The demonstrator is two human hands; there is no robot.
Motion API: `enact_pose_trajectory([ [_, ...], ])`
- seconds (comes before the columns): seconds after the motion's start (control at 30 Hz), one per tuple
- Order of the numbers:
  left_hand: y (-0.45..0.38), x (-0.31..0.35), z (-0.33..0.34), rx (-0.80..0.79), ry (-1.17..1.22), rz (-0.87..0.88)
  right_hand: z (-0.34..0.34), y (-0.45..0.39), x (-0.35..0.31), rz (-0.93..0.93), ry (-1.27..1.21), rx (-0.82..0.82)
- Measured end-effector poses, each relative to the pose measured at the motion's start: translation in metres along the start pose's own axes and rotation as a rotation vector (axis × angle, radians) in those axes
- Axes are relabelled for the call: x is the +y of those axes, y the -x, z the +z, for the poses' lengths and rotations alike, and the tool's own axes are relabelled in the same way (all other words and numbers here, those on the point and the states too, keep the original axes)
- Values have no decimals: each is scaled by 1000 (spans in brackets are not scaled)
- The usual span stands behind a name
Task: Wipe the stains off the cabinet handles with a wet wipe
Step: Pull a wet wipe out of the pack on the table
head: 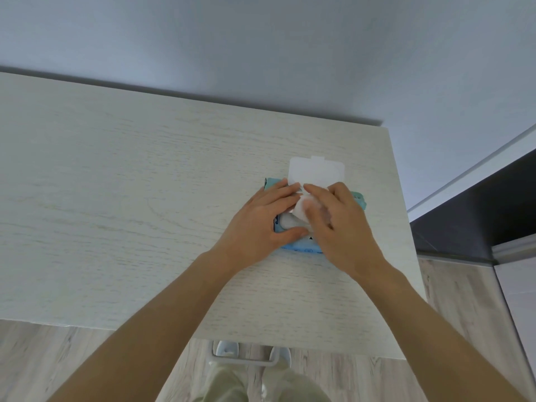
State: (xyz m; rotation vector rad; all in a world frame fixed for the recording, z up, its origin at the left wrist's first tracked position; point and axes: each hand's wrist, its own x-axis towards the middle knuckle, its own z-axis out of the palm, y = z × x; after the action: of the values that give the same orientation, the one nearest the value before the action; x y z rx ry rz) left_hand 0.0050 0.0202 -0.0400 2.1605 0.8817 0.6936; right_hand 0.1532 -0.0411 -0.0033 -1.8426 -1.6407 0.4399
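**Pulling a wet wipe from its pack**

Nearest, a grey cabinet handle (pixel 243 361) shows below the table (pixel 130 204) edge. Above it, the left hand (pixel 261 224) lies flat, fingers relaxed, steadying the blue wipe pack (pixel 301 248). The right hand (pixel 345 230) pinches the white wet wipe (pixel 301 210), just left of its fingers. The pack's long axis runs left to right. Beyond the fingertips lies the open flap (pixel 316 172), then a pale wall.

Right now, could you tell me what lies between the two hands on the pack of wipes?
In the head view, a white wet wipe lies between the left hand and right hand, over the pack.
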Motion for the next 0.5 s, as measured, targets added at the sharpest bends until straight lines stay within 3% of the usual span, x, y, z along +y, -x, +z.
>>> enact_pose_trajectory([
  [0.1, 0, 0, 0, 0, -5, -3, 4, 2, 3, -18, 48, -19],
  [0.3, 0, -1, 0, -16, -10, -27, -17, -4, 4, -40, 127, 143],
  [0.5, 0, -1, 1, -6, -8, -9, -10, -3, 4, -61, 215, -43],
])
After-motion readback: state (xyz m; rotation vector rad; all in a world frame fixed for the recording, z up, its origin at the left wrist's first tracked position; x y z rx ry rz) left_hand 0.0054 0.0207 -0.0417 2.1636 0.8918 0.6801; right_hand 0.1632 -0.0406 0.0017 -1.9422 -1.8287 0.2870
